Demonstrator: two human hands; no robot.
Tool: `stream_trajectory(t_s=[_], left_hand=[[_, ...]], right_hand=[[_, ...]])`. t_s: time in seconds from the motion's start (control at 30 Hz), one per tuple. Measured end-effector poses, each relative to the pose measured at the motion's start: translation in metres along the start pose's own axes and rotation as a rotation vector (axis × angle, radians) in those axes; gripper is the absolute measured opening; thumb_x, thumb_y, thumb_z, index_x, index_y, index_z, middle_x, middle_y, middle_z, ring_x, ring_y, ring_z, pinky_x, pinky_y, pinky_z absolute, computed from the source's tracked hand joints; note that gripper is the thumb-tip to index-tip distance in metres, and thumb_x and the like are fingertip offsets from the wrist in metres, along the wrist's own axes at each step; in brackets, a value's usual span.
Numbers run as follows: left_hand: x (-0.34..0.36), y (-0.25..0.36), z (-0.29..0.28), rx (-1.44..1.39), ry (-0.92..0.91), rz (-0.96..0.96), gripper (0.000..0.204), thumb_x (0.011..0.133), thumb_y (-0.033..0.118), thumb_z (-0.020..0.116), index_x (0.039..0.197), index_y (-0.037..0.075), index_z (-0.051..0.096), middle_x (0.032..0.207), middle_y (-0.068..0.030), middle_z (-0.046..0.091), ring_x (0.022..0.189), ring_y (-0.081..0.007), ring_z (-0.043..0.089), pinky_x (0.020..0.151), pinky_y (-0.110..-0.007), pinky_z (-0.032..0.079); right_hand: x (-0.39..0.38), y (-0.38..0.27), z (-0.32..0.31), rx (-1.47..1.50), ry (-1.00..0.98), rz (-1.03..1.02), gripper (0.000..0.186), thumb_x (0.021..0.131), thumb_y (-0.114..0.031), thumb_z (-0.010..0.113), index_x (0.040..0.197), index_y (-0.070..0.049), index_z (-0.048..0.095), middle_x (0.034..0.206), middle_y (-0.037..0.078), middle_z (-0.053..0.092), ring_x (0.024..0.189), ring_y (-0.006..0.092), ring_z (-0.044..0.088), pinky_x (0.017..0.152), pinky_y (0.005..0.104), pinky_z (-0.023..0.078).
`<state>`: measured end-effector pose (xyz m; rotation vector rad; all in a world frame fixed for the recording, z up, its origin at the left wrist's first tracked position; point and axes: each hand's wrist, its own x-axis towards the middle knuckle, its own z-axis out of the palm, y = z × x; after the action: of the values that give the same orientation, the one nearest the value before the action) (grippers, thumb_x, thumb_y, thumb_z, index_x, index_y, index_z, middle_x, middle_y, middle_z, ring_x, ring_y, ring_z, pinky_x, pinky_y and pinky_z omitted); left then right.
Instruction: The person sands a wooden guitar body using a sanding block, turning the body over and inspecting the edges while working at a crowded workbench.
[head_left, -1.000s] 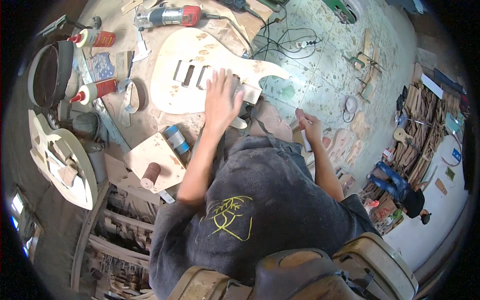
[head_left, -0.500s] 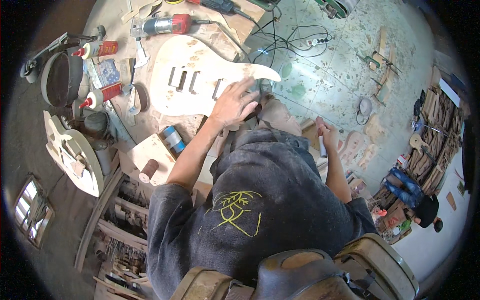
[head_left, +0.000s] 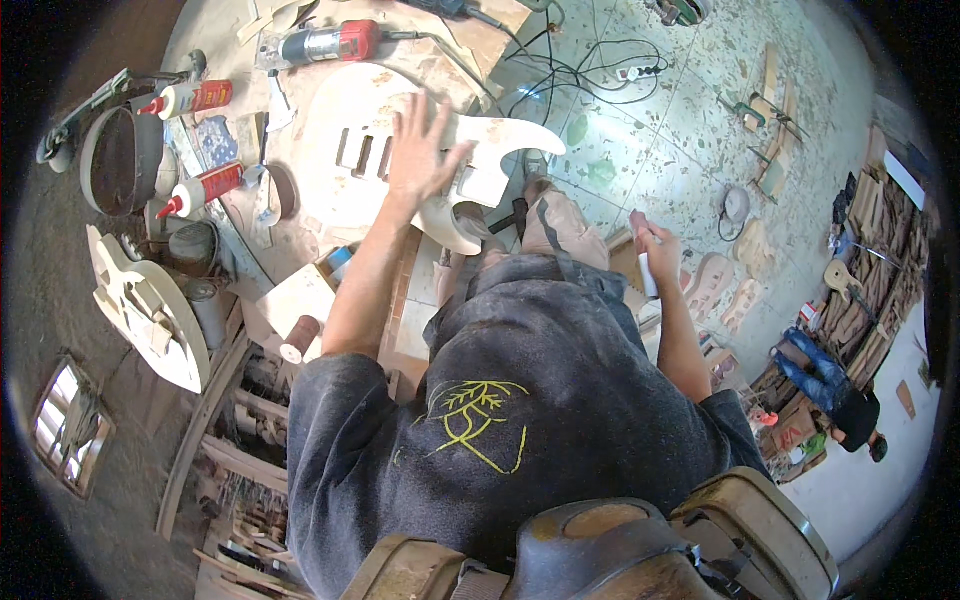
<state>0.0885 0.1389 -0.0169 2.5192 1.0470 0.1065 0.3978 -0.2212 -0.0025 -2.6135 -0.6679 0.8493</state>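
Guitar body: While its left part rests on the table (head_left: 298, 235), the pale guitar body (head_left: 375, 110) extends at its right, horned end past the table edge, over the floor (head_left: 660, 150) and the person's legs. Rectangular slots are cut in its face.
Left hand: The left hand (head_left: 420, 160) lies over the middle of the guitar body, palm down, fingers spread wide, grasping nothing; contact appears to be flat.
Right hand: The right hand (head_left: 660, 255) is to the right of the guitar body, well apart from it, closed around a light cylinder (head_left: 648, 278).
Power tool: A red and grey power tool (head_left: 330, 43) lies on the table just beyond the guitar body.
Bottles: An upper bottle (head_left: 200, 97) and a lower bottle (head_left: 205, 190), each with a red nozzle, are left of the guitar body.
Wooden block: A wooden block (head_left: 290, 300), with a brown cylinder (head_left: 300, 340) at its near side, is nearer the person than the guitar body.
Hollowed body: A second, hollowed body (head_left: 178, 300) is far left of the guitar body.
Power strip: A white power strip (head_left: 640, 73) lies on the floor, right of the guitar body, among black cords.
Co-worker: A person in dark top and blue trousers (head_left: 850, 400) is far right of the guitar body.
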Motion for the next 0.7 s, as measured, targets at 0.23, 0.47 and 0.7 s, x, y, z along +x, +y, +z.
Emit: stream_trajectory(t_s=[0.23, 0.47, 0.7], left_hand=[[0.004, 0.016, 0.003, 0.021, -0.069, 0.058, 0.107, 0.069, 0.081, 0.062, 0.154, 0.021, 0.035, 0.162, -0.0230, 0.015, 0.151, -0.0417, 0.008, 0.116, -0.065, 0.003], [-0.017, -0.019, -0.016, -0.102, -0.086, 0.028, 0.113, 0.060, 0.067, 0.080, 0.153, 0.019, 0.037, 0.163, -0.0217, 0.014, 0.151, -0.0371, 0.010, 0.119, -0.059, 0.007], [-0.070, -0.074, -0.020, -0.166, 0.189, -0.362, 0.094, 0.077, 0.046, 0.078, 0.151, 0.007, 0.034, 0.156, -0.0327, 0.019, 0.147, -0.0496, 0.012, 0.118, -0.060, 0.015]], right_hand=[[-0.038, 0.020, 0.038, -0.075, -0.061, 0.026, 0.048, 0.083, -0.037, 0.069, 0.115, -0.002, 0.071, 0.114, 0.022, 0.069, 0.107, 0.0350, 0.066, 0.095, 0.0391, 0.048], [-0.037, -0.041, 0.035, 0.015, -0.156, 0.116, 0.049, 0.084, -0.038, 0.069, 0.114, 0.001, 0.070, 0.112, 0.022, 0.069, 0.105, 0.0339, 0.067, 0.093, 0.0375, 0.049], [-0.008, -0.117, 0.039, 0.310, 0.086, -0.007, 0.050, 0.088, -0.033, 0.069, 0.120, 0.005, 0.067, 0.101, 0.017, 0.073, 0.094, 0.0227, 0.068, 0.085, 0.0334, 0.051]])
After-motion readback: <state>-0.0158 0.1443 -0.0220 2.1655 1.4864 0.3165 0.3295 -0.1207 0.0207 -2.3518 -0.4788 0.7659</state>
